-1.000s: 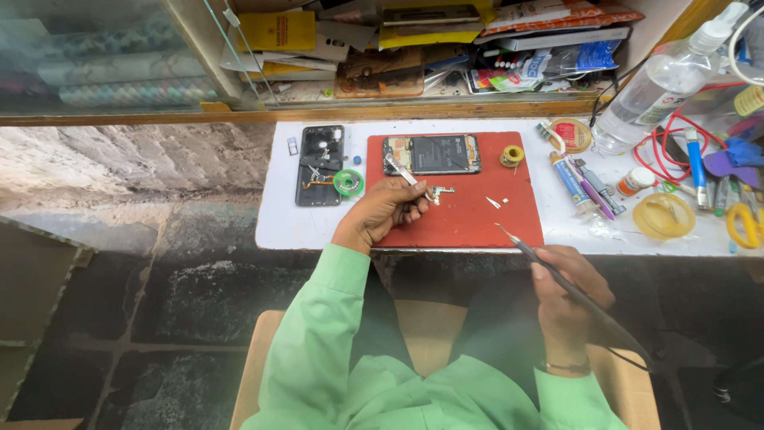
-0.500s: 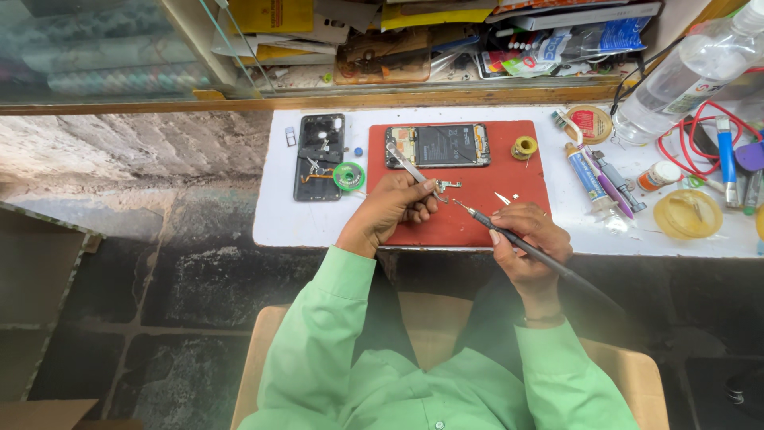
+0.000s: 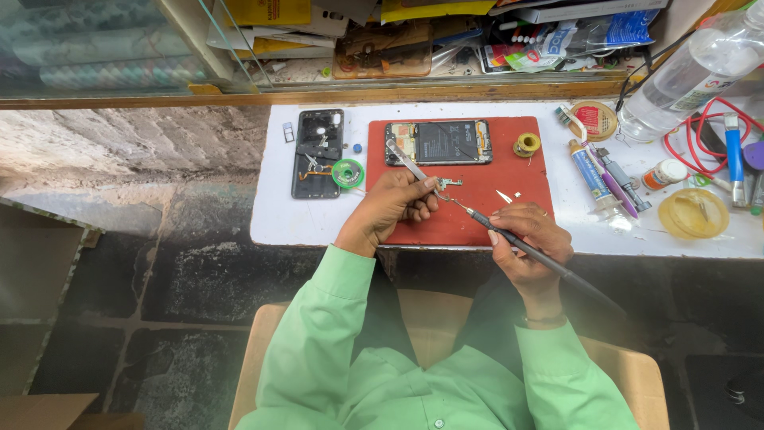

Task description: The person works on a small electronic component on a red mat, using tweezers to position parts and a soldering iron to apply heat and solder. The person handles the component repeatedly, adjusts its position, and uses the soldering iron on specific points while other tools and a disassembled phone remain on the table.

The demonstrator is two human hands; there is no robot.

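My left hand [image 3: 391, 209] grips metal tweezers [image 3: 406, 160] and pinches a small metal part [image 3: 447, 184] over the red work mat [image 3: 493, 209]. My right hand [image 3: 528, 239] holds a dark soldering iron [image 3: 525, 248] like a pen, its tip touching that small part. An opened phone [image 3: 439, 142] with its battery showing lies at the mat's far edge. A spool of solder wire [image 3: 526, 144] sits on the mat to its right.
A black phone back cover [image 3: 317, 153] and a green tape roll [image 3: 347, 173] lie left of the mat on the white table [image 3: 274, 223]. Tubes, pens [image 3: 595, 171], a yellow dish [image 3: 693, 213], red cables and a clear bottle [image 3: 688, 73] crowd the right side. A cluttered glass shelf runs behind.
My right hand has come in from the right with the soldering iron, bringing its tip up to the part held by the tweezers. The left hand stayed in place.
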